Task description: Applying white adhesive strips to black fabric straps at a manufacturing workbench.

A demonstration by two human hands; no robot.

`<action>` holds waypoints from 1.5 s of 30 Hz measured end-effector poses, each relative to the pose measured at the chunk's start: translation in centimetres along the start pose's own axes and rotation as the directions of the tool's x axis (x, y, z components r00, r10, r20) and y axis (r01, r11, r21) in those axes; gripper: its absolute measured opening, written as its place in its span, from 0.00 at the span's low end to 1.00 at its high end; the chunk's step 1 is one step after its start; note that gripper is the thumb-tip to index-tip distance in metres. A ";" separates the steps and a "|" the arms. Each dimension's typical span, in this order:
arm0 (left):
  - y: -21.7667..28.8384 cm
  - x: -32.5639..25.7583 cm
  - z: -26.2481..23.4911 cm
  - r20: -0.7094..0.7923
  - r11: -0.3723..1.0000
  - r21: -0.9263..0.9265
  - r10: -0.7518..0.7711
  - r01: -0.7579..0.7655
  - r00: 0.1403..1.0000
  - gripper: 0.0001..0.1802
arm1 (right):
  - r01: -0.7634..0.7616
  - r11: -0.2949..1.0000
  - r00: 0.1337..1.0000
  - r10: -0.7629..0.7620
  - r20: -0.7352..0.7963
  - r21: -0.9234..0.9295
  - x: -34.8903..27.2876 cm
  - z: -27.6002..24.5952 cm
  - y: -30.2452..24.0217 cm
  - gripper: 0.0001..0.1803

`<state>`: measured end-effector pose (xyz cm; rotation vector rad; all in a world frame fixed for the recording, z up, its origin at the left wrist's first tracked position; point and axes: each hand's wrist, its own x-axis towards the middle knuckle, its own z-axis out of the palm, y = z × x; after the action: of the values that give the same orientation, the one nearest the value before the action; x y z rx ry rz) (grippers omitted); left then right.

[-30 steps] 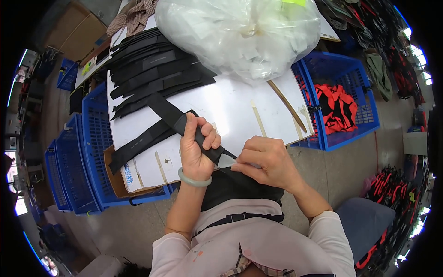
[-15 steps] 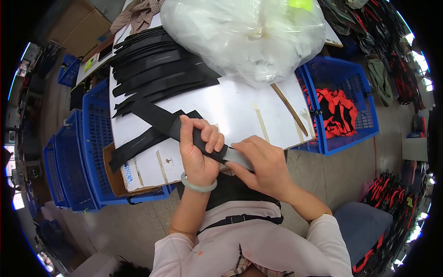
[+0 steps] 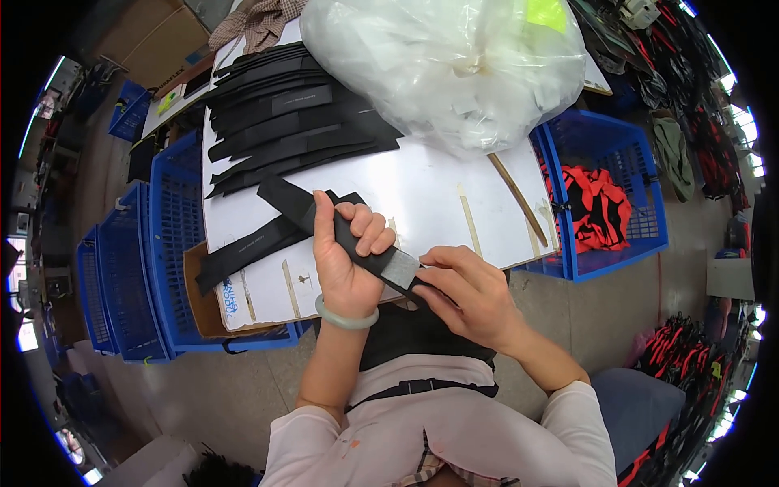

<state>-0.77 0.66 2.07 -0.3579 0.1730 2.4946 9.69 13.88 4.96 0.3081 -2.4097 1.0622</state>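
Observation:
A black fabric strip [image 3: 282, 197] slants across my front, its upper end over the white table. My left hand [image 3: 345, 264], with a pale bangle on the wrist, is closed around the strip's middle, thumb pointing up. Near the lower end lies a flat grey patch [image 3: 398, 268]. The fingers of my right hand [image 3: 479, 300] pinch the strip's end at the patch's edge; the fingertips partly hide that end. Beneath the held strip, further black strips [image 3: 243, 258] lie on the table. Rows of stacked black strips [image 3: 284, 122] spread behind them.
A large clear plastic bag [image 3: 446, 73] fills the table's [image 3: 422, 191] far side. A thin wooden stick [image 3: 518, 199] rests near the right edge. Blue crates [image 3: 174, 243] stand at the left; another blue crate [image 3: 613, 264] at the right holds red and black pieces [image 3: 596, 207].
The strip's lower end has turned so that more of the grey patch shows. My right hand has shifted slightly right and down, its fingers now at the patch's edge. My left hand keeps its grip.

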 end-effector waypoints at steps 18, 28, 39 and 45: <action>-0.3 0.1 0.5 0.023 0.999 -0.030 -0.014 0.014 1.000 0.24 | -0.044 0.998 0.999 0.043 -0.013 -0.047 -0.5 2.3 0.9 0.20; -1.3 -0.7 1.1 0.191 0.963 0.227 0.103 -0.146 0.976 0.22 | -0.057 0.998 0.998 0.056 0.031 0.020 -1.4 2.6 1.8 0.21; -2.9 -2.5 -0.5 0.537 0.332 0.786 0.050 -0.522 0.842 0.26 | -0.482 0.415 0.786 0.593 0.172 0.771 -2.0 1.5 1.8 0.09; -0.4 -4.6 -2.0 0.279 0.281 0.912 0.109 -0.299 0.954 0.13 | -0.028 0.988 0.970 -0.009 -0.241 -0.153 -2.4 -1.3 6.4 0.10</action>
<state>3.47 -2.00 1.46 0.4302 1.6613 2.1216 9.73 19.16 0.41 0.1066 -2.2589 0.8550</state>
